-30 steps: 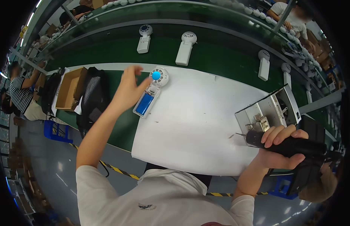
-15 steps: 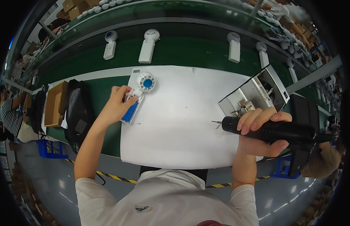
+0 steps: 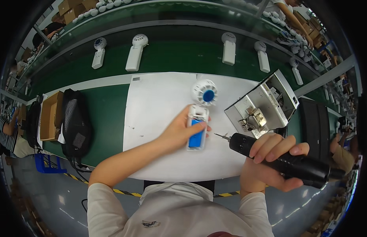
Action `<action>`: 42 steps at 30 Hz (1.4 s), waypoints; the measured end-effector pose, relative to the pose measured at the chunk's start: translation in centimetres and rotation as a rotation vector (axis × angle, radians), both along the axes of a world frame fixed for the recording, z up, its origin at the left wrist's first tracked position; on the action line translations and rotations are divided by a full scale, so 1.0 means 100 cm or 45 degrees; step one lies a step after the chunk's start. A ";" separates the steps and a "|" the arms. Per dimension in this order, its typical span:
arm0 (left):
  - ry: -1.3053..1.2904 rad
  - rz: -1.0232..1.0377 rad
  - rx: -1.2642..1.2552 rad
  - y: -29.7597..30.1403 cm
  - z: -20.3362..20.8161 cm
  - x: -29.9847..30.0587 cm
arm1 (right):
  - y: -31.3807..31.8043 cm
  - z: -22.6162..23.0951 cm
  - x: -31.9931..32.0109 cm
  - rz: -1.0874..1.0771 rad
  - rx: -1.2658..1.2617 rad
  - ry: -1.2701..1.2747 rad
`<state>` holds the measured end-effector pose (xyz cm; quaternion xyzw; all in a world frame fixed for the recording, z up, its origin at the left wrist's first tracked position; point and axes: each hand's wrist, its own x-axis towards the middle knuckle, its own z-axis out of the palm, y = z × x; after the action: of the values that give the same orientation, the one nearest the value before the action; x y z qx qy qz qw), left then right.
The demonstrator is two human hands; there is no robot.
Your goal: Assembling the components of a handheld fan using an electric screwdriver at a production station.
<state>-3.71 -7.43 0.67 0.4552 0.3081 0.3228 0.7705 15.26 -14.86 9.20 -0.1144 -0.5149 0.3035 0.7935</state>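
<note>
A black bag [image 3: 74, 122] and a carton [image 3: 49, 115] sit at the counter's [image 3: 104, 106] left end. On the white mat [image 3: 159, 118], the left hand [image 3: 179, 132] is clamped on a fan [image 3: 200, 114], its long axis running away from the person, round head farthest. Just right, the right hand [image 3: 270, 156] is closed around a black screwdriver [image 3: 282, 158], tip pointing left at the fan's handle, near but apart. A metal tray [image 3: 262, 104] lies beyond; nothing stands between.

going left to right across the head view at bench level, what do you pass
cardboard box → black bag → white mat → left hand → open handheld fan → electric screwdriver in the right hand
</note>
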 end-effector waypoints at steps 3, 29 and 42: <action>-0.119 -0.135 0.009 -0.005 -0.015 0.016 | 0.005 -0.007 -0.003 -0.054 0.040 -0.058; -0.026 -0.282 0.102 -0.003 -0.020 0.009 | 0.043 -0.039 -0.022 -0.058 0.003 -0.412; -0.102 -0.345 0.068 0.000 -0.024 0.008 | 0.055 -0.023 -0.016 0.003 -0.070 -0.348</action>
<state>-2.91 -7.48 -1.69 0.4998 0.2041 0.2418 0.8063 13.64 -9.40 6.86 -0.1760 -0.6098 0.3000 0.7121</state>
